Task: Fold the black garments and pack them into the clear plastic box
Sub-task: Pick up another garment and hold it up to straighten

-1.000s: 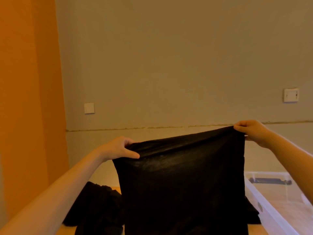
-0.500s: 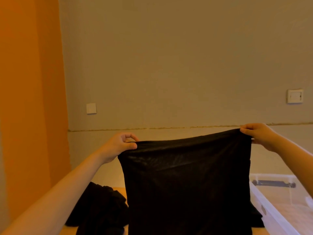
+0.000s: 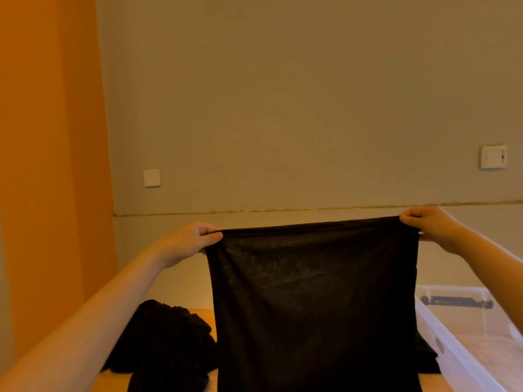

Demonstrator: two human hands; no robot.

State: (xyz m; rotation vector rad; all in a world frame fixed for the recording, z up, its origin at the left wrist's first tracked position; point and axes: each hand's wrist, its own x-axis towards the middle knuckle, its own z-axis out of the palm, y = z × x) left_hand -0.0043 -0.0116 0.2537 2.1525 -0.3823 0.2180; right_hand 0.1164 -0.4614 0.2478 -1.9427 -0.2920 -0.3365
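A black garment point(image 3: 314, 301) hangs flat in front of me, stretched by its top edge. My left hand point(image 3: 189, 240) pinches the upper left corner between thumb and curled fingers. My right hand point(image 3: 430, 226) grips the upper right corner. The cloth's lower part runs out of the bottom of the view. A heap of other black garments point(image 3: 167, 343) lies on the wooden surface at lower left, partly behind the held cloth. The clear plastic box point(image 3: 464, 338) stands at lower right, open, with a dark handle at its far end.
A grey wall point(image 3: 283, 108) rises close behind the work surface, with an orange panel point(image 3: 51, 165) on the left. A light switch point(image 3: 152, 178) and a wall socket point(image 3: 493, 157) are on the wall. A strip of wooden tabletop point(image 3: 209, 321) shows between heap and cloth.
Both hands have drawn the garment's top edge tauter and straighter. The left hand's grip shifted from a loose hold to a thumb pinch at the corner.
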